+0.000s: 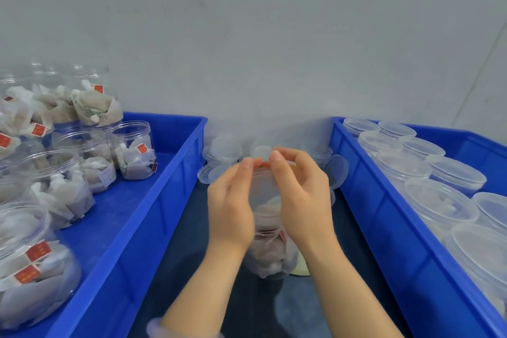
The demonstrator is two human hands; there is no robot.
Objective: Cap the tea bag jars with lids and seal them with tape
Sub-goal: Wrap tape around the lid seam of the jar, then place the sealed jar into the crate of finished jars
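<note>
Both forearms come up from the lower edge and meet over the middle. The left hand [230, 200] and the right hand [301, 195] stand with palms facing each other, and their curled fingers close around the rim of a translucent lid [263, 186]; the fingertips nearly touch at its far side. The lid sits on top of a clear round jar [267, 218], which stands on a dark surface [175, 269] and holds soft greyish tea bags [274, 252]. A pale yellow thing [300, 270] lies at its base, too hidden to identify. To the left, a blue plastic left bin [153, 200] holds open jars [134, 149] of tea bags; the right bin [384, 214] holds capped jars [439, 200]. Behind the hands lie loose lids [223, 149], thin and round, before a grey wall [260, 49].
</note>
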